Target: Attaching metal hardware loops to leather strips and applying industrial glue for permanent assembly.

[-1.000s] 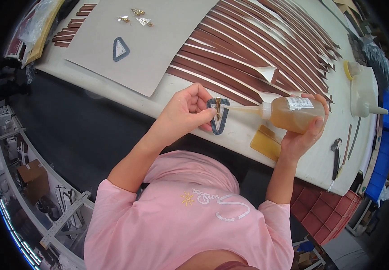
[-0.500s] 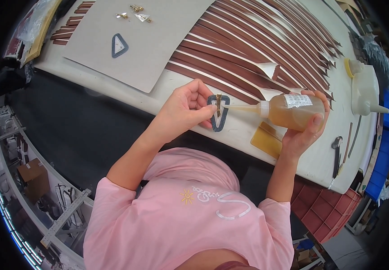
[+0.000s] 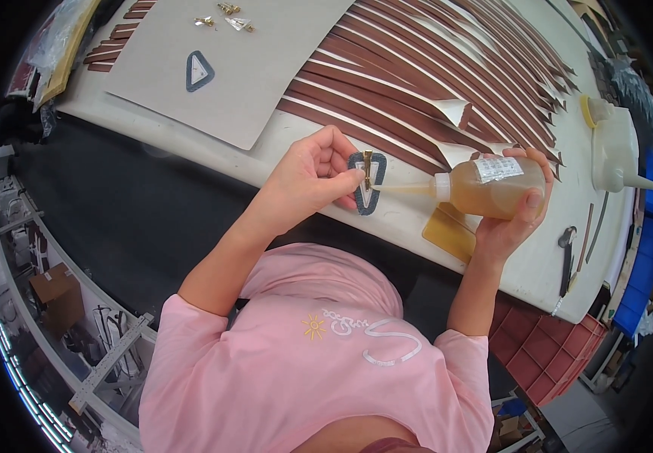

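My left hand (image 3: pixel 310 180) pinches a triangular dark blue patch (image 3: pixel 365 207) with a white inner triangle by its left side, thumb in front. A slim gold-coloured metal clip (image 3: pixel 368 162) lies upright along the middle of the patch, close to my thumb tip. Wrapped around a clear squeeze bottle (image 3: pixel 473 195) of amber liquid is my right hand (image 3: pixel 501 232). The bottle is tipped sideways, and its thin nozzle (image 3: pixel 405 188) points left, its tip at the lower end of the clip. Whether liquid is coming out is too small to see.
Another triangular patch (image 3: pixel 193 81) and several gold clips (image 3: pixel 239 25) rest on a grey board (image 3: pixel 228 113). Long brown strips (image 3: pixel 387 98) cover the table's far side. At right are a white spouted bottle (image 3: pixel 614 155), scissors (image 3: pixel 566 260) and a yellow flat piece (image 3: pixel 445 236).
The nozzle tip has shifted down along the clip to its lower end. My left hand and the patch have risen slightly in the view. Both grips are unchanged.
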Tool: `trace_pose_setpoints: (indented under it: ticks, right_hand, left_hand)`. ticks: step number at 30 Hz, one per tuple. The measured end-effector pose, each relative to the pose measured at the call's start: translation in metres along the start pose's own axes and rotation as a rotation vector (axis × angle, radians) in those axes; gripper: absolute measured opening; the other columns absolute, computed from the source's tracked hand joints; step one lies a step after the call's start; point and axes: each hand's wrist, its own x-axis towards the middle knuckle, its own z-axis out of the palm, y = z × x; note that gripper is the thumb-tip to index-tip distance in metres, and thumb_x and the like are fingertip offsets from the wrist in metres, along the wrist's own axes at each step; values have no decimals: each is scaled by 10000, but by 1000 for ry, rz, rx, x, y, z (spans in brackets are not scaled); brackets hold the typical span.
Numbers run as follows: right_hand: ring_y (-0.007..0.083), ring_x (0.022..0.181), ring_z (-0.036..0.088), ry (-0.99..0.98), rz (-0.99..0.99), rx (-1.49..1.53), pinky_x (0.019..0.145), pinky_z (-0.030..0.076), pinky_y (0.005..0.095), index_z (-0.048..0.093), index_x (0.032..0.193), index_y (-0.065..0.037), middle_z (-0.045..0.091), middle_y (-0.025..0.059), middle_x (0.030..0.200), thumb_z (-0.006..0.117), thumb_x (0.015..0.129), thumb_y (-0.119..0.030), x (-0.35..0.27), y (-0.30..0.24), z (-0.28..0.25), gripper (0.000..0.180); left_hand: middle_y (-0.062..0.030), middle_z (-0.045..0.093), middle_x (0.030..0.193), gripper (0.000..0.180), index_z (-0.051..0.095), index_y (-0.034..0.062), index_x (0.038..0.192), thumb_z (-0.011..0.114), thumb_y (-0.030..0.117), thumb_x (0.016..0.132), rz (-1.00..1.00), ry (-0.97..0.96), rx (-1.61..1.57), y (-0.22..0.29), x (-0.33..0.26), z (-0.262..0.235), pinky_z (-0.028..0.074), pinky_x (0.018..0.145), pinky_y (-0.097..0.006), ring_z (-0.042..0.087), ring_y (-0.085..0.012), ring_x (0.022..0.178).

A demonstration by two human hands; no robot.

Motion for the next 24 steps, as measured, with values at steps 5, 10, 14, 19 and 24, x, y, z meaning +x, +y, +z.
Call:
trace_pose_setpoints:
  ticks: [5, 10, 14, 19, 24]
  right_hand:
    - [330, 935, 662, -32, 1, -23, 848, 561, 434, 460, 1258, 9, 592, 191, 1085, 591, 901, -501, 0, 1, -2, 636]
    - [293, 903, 672, -38, 26, 48, 818, 575, 405, 474, 1209, 17, 597, 173, 1042, 659, 849, -469, 3, 2, 4, 633]
    - [288, 886, 666, -108, 18, 87, 799, 578, 405, 469, 1237, 28, 594, 175, 1035, 616, 881, -482, 8, 1, -2, 639]
    - [315, 917, 643, -113, 432, 1154, 685, 565, 408, 376, 1411, 30, 568, 229, 1119, 425, 992, -531, 36, -37, -21, 701]
    - [315, 885, 664, -219, 694, 1224, 653, 562, 398, 501, 1294, 46, 594, 274, 1165, 383, 993, -585, 6, -45, 10, 709]
  left_hand:
    - [-61, 639, 843, 168, 522, 18, 964, 671, 45, 893, 1, -2, -1, -2, 1, -2, 581, 625, -232, 651, -95, 712]
    - [-60, 638, 858, 167, 520, 20, 973, 666, 39, 894, 9, -8, -17, -1, 5, -4, 583, 638, -235, 650, -95, 721]
    - [-63, 639, 879, 162, 522, 23, 980, 660, 38, 897, 29, -20, -6, 5, 4, -5, 584, 650, -245, 651, -100, 739]
    - [-94, 647, 951, 161, 530, 11, 1017, 649, 45, 914, 191, 131, -142, 22, 1, 1, 588, 735, -273, 664, -135, 822]
    - [-144, 661, 1029, 153, 515, -4, 1046, 614, 13, 931, 338, 185, -329, 43, 7, 21, 584, 814, -304, 685, -195, 896]
